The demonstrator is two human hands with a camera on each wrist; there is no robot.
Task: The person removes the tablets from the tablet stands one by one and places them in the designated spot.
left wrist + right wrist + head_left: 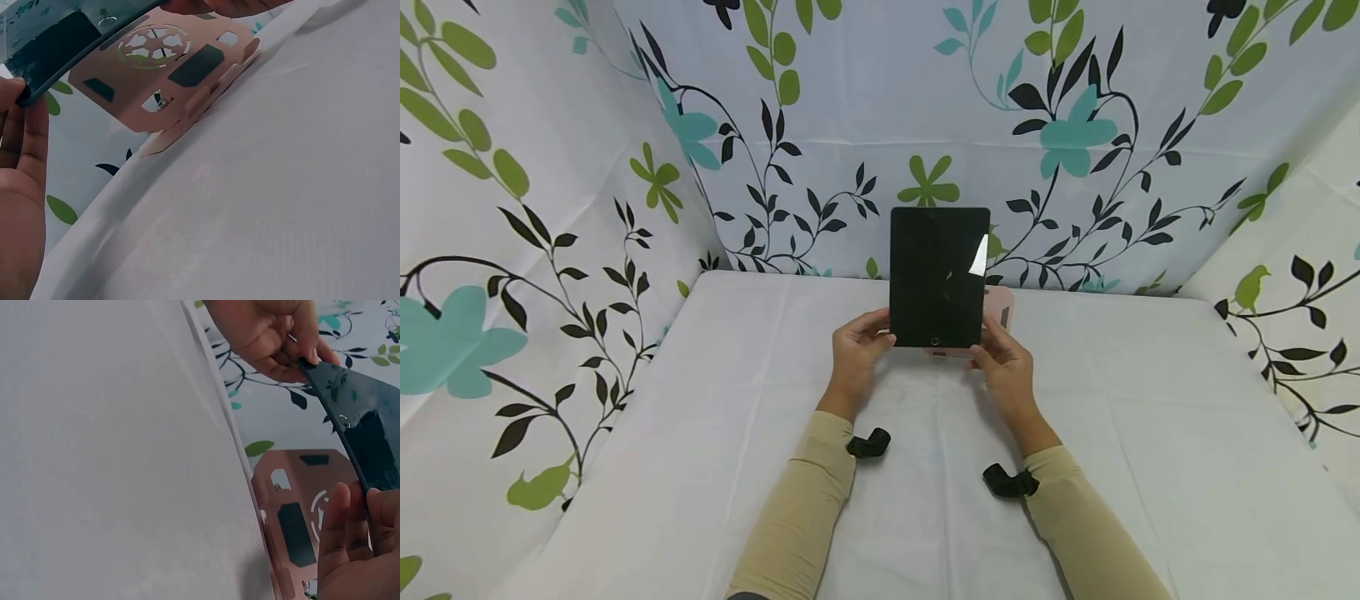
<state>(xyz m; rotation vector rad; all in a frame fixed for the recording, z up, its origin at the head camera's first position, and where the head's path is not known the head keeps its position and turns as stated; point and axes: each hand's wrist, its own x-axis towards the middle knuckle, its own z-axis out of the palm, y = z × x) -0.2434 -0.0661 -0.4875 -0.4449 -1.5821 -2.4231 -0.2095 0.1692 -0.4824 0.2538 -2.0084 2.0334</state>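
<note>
Both hands, left hand (855, 350) and right hand (1004, 367), pinch the tablet (939, 275) by its bottom corners; each grip looks shallow, so it may tip toward twelve o'clock onto the pink stand (164, 75).

- The white table (737, 433) lies bare to the left and right of both forearms, with open room to pass out to each edge.
- The tablet (939, 275), held upright, blocks the middle.
- The pink stand (1000, 312) sits just behind it.
- Leaf-print curtains (550, 208) wall in the back and both sides.
</note>
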